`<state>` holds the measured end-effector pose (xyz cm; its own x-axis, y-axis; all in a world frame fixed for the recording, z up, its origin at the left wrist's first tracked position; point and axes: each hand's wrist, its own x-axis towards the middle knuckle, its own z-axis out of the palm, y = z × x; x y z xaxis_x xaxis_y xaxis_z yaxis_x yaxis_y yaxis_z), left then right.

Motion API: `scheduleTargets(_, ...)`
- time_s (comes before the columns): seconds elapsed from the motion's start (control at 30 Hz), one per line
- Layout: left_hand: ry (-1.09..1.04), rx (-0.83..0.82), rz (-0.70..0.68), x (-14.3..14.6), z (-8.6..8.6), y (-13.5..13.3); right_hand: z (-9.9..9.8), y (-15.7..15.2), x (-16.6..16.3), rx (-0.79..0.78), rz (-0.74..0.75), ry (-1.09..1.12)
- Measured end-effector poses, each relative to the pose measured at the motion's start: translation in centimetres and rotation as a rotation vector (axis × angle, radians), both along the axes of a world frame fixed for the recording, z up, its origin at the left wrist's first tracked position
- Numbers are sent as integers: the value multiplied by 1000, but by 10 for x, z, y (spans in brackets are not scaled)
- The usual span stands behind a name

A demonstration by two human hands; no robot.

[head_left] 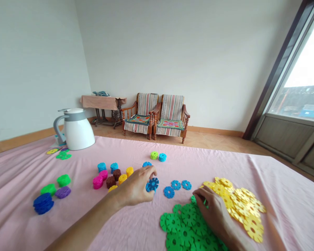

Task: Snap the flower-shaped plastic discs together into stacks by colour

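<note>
My left hand (136, 187) is closed on a small stack of blue snowflake discs (152, 184), held just above the pink tablecloth (282, 195). My right hand (214, 212) rests on the pile of green discs (184, 226), its fingers pinching the edge of a green disc (194, 199). A pile of yellow discs (240, 204) lies right of that hand. Three loose blue discs (176, 187) lie flat between the two hands.
Stacks of cyan, brown, magenta and yellow discs (112, 176) stand behind my left hand. Blue, purple and green stacks (51, 193) sit at the left. A white jug (75, 129) stands at the far left. Two wooden chairs (155, 116) line the back wall.
</note>
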<state>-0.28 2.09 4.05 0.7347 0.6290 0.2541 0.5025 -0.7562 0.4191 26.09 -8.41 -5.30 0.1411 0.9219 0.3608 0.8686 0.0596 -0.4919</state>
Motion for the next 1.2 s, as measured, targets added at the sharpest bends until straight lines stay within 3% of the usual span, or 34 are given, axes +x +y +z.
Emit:
scheduleTargets(0.13,4,4,53,-12,-6,12,-2,0,0,23,1,-4)
scheduleTargets(0.33,45,-10,104,-8,-19,14,-1,1,-1,36,15,-1)
scheduleTargets(0.63,-16,-75,125,-13,-21,9,-2,1,-1,42,2,-8)
scheduleTargets(0.8,-168,-41,188,-15,-13,-8,-5,3,2,75,-21,-14)
scheduleTargets(0.9,-143,-60,135,-20,-12,-31,0,7,-3,64,-14,-21)
scheduleTargets(1.03,-13,-175,60,-30,-25,-53,13,17,-14,54,5,-113)
scheduleTargets(1.2,8,-195,153,-44,-48,-48,20,43,-22,-73,-72,-225)
